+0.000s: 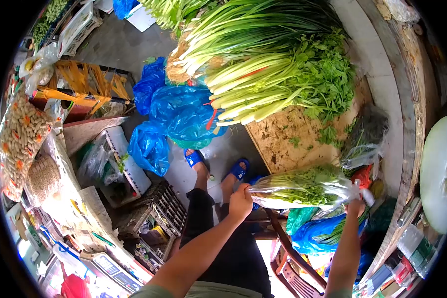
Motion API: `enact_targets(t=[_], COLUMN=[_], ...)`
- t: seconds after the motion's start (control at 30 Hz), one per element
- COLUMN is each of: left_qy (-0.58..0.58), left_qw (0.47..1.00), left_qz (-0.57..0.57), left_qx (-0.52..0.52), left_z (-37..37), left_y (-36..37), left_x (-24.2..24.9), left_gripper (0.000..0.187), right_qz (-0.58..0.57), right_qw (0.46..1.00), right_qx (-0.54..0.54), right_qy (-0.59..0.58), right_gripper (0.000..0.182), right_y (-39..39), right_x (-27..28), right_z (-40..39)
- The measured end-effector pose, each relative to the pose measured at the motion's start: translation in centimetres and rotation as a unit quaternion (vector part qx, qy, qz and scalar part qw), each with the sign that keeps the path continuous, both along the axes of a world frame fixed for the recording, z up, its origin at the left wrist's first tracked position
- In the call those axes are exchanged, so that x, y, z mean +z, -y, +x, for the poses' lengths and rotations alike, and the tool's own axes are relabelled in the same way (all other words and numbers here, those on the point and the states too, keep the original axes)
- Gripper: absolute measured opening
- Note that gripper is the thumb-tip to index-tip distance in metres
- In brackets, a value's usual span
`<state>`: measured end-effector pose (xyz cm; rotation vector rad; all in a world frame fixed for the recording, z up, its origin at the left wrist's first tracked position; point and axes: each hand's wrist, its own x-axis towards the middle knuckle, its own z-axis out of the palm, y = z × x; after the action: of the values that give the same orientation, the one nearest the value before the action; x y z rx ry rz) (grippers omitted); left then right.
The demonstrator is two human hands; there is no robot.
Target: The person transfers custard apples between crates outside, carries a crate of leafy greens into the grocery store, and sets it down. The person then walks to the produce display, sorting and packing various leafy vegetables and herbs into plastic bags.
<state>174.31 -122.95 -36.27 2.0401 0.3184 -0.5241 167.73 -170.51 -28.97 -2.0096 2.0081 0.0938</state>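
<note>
A clear plastic bag (283, 191) full of leafy greens (315, 181) lies stretched sideways between my hands in the head view. My left hand (241, 201) is closed on the bag's left end. At its right end, my right hand (354, 207) grips the gathered plastic. Just beyond the bag is a worn wooden board (288, 136), with celery (263, 94) and long green onions (253, 37) piled at its far side. Beneath my right hand a blue bag (308, 238) holds more greens.
Blue plastic bags (184, 111) sit on the floor ahead of my feet. To the left are a black crate (161, 208), a white foam box (129, 164) and a bag of peanuts (22, 139). A wooden chair (295, 278) stands close by; a winter melon (436, 174) is far right.
</note>
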Motion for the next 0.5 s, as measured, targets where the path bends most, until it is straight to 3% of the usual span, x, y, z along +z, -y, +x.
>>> enact_targets(t=[0.07, 0.1, 0.17, 0.23, 0.27, 0.3, 0.37, 0.4, 0.43, 0.47, 0.5], left_qy=[-0.136, -0.137, -0.261, -0.291, -0.321, -0.327, -0.340, -0.354, -0.329, -0.346, -0.313], left_qw=[0.986, 0.986, 0.890, 0.856, 0.819, 0.823, 0.800, 0.780, 0.778, 0.735, 0.735], left_qz=[-0.076, -0.076, -0.225, -0.276, -0.324, -0.302, -0.339, -0.369, -0.443, -0.475, -0.510], left_qx=[0.065, 0.065, 0.299, 0.326, 0.349, 0.352, 0.359, 0.361, 0.302, 0.338, 0.321], left_z=[-0.4, -0.8, -1.5, -1.6, -1.5, -1.3, -0.8, -1.0, -2.2, -1.7, -1.7], left_y=[-0.4, -0.3, -0.1, -1.0, -1.4, -1.3, -1.1, -1.3, -1.6, -1.4, -0.6], left_x=[-0.8, -1.5, -3.3, -5.0, -5.4, -4.7, -2.5, -1.7, -2.3, -1.4, -1.4], left_gripper=[0.021, 0.021, 0.020, 0.020, 0.022, 0.016, 0.016, 0.017, 0.017, 0.027, 0.025], right_qz=[-0.079, -0.114, -0.145, -0.150, -0.153, -0.161, -0.193, -0.210, -0.222, -0.175, -0.186], right_qw=[0.982, 0.972, 0.972, 0.984, 0.986, 0.975, 0.857, 0.789, 0.761, 0.813, 0.792], right_qx=[-0.166, -0.197, -0.173, -0.093, -0.033, 0.039, 0.216, 0.276, 0.305, 0.270, 0.295], right_qy=[0.038, 0.064, 0.069, 0.007, -0.054, -0.146, -0.425, -0.507, -0.527, -0.485, -0.500], right_gripper=[0.024, 0.023, 0.022, 0.021, 0.022, 0.022, 0.024, 0.026, 0.027, 0.029, 0.029], right_y=[6.0, 7.2, 7.7, 8.2, 8.2, 7.6, 5.5, 4.3, 3.1, 2.8, -1.2], right_x=[-3.0, -2.8, -1.3, -0.7, -0.7, -0.9, -0.9, -0.9, -0.8, -1.5, 0.1], right_z=[1.2, 2.4, 4.9, 6.9, 8.2, 9.8, 13.3, 14.7, 16.6, 18.3, 21.5])
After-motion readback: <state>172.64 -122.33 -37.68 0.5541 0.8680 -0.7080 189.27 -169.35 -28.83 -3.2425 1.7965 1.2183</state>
